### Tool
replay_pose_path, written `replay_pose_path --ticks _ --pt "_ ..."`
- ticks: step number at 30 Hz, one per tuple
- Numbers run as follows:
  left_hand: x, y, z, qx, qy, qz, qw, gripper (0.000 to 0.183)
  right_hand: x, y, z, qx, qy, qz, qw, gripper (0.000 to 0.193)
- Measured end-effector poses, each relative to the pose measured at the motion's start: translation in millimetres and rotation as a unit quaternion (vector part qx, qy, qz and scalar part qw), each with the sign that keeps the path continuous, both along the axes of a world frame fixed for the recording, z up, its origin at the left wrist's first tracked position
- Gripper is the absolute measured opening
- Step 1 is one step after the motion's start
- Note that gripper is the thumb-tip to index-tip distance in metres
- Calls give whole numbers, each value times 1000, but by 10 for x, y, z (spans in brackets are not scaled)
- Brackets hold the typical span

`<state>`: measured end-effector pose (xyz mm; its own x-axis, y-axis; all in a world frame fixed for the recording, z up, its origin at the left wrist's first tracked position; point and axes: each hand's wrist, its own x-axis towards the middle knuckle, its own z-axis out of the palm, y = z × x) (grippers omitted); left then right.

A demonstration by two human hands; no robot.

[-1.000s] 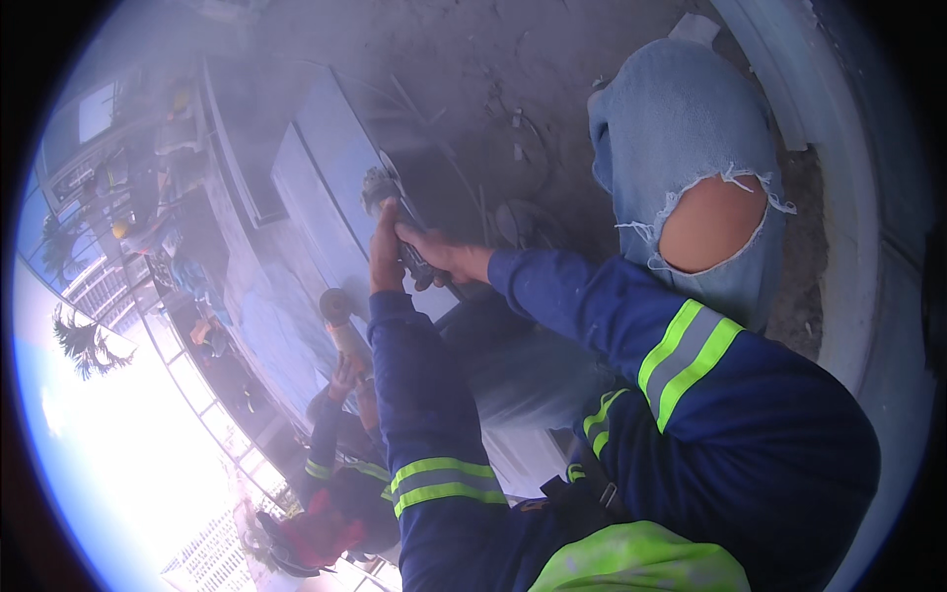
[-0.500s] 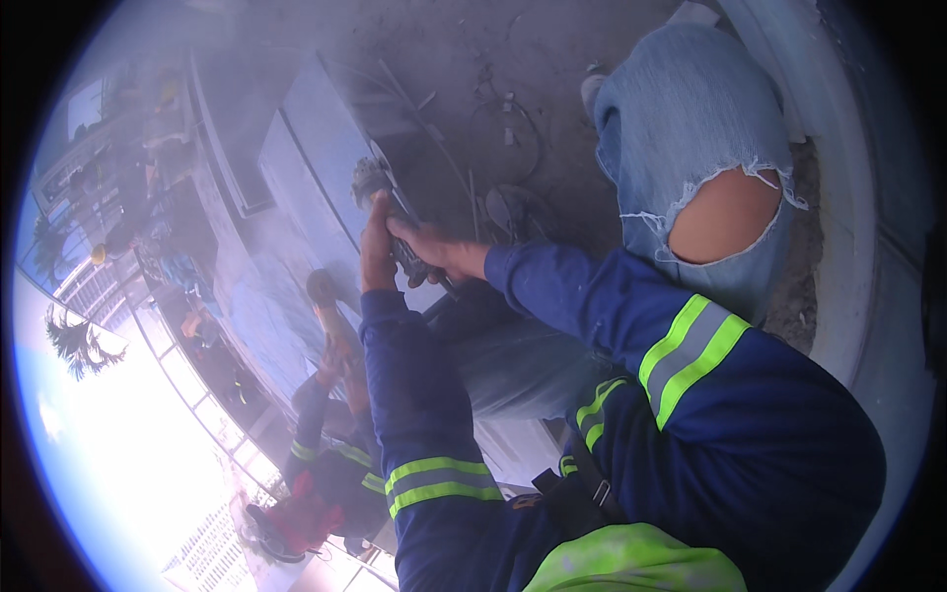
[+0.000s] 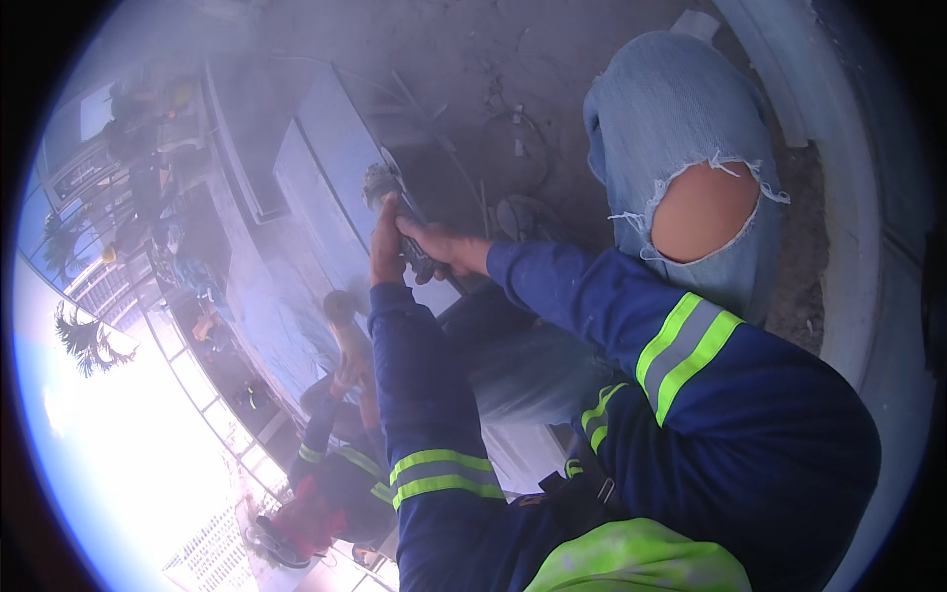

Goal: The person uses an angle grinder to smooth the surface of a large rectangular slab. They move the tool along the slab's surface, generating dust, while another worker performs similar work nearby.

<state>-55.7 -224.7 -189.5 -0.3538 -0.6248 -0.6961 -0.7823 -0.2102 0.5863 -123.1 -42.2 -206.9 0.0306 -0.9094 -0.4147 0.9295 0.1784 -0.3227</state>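
An angle grinder [image 3: 381,182] with a dark body is held out in front of me, its head at the edge of a long pale panel [image 3: 335,128]. My left hand [image 3: 387,249] is closed round it just behind the head. Further back, my right hand [image 3: 449,249] wraps the body. The disc is hidden from me, and dust hazes the air around the tool.
On the left, a co-worker [image 3: 321,518] in dark clothes with reflective bands holds a round-ended tool [image 3: 340,306]. My knee in torn jeans [image 3: 700,212] rises at right, beside a curved pale edge [image 3: 853,237]. A cable [image 3: 538,133] lies on the dusty ground.
My view has shifted slightly, so the grinder and both hands appear a little lower and farther right. The grip stays the same.
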Motion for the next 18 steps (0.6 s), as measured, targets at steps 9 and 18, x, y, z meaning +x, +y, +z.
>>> replay_pose_path --ticks 9,18 --pt "-34 -4 46 -49 -106 13 993 94 -35 40 52 4 4 11 1000 74" --pt "-58 74 90 -1 -27 4 1000 92 -35 18 5 4 1 13 1000 74"
